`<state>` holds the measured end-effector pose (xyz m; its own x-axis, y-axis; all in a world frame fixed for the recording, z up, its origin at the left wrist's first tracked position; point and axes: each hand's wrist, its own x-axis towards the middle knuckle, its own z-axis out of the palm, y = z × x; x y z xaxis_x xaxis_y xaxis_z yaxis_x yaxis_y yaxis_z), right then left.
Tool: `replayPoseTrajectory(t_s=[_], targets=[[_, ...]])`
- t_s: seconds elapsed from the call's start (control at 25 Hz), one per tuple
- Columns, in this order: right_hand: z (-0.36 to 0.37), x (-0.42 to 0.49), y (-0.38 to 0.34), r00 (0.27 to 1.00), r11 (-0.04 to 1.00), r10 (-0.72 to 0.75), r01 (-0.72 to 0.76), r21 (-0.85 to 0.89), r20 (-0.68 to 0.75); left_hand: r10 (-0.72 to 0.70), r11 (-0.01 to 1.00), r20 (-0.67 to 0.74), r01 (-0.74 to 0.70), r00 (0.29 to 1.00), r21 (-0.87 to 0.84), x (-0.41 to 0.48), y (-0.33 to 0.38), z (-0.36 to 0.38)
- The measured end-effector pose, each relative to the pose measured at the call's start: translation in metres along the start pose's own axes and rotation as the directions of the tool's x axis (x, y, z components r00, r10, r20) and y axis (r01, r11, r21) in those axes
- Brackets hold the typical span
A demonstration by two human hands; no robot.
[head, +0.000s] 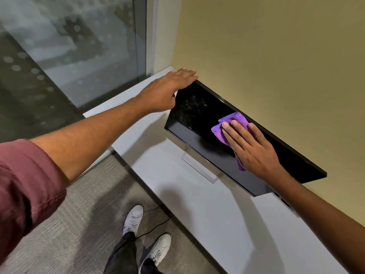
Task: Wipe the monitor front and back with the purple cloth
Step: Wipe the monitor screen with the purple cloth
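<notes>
My left arm: maroon sleeve (25, 184), rolled in thick folds to above the elbow, forearm bare below it. Right forearm bare up to the frame edge. Left grip (167, 89) and right grip (250, 147) bare. Dark trousers (122, 254), creased. White lace-up sneakers (134, 218), white laces, creased uppers.

The wall (276, 56) is pressing in close behind the top edge of the monitor (197, 119) at 1 o'clock. The left hand (169, 89) is covering its 10 o'clock corner. Toward 6 o'clock the white desk (217, 214) is offering wide room, only the clear stand (199, 169) standing in the way
</notes>
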<state>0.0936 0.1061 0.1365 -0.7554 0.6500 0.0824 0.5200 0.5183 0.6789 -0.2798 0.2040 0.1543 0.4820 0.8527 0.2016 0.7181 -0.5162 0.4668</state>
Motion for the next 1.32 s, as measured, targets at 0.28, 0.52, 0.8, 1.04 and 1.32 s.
replayPoseTrajectory(t_s=[0.28,0.52,0.8,1.04,1.32], targets=[[-0.002,0.064,-0.009,0.997,1.000,-0.016,0.017,0.006,-0.076,0.062,0.996,0.029,-0.060,0.998,-0.073,0.004,-0.004,-0.004],[0.014,0.113,-0.049,0.995,0.995,-0.091,0.088,0.050,0.052,0.049,0.995,0.041,-0.045,0.998,-0.094,0.002,-0.008,-0.004],[0.036,0.085,-0.080,0.917,0.944,-0.331,0.320,0.083,0.222,0.051,0.994,0.060,-0.045,0.997,-0.098,-0.001,-0.009,-0.008],[0.018,0.052,-0.040,0.986,0.991,-0.124,0.118,0.063,0.108,0.071,0.997,0.074,-0.068,0.995,-0.030,0.002,-0.012,-0.008],[-0.010,0.109,-0.015,0.996,1.000,0.005,-0.003,0.018,-0.090,0.076,0.997,0.063,-0.076,0.995,0.000,0.002,-0.009,-0.014]])
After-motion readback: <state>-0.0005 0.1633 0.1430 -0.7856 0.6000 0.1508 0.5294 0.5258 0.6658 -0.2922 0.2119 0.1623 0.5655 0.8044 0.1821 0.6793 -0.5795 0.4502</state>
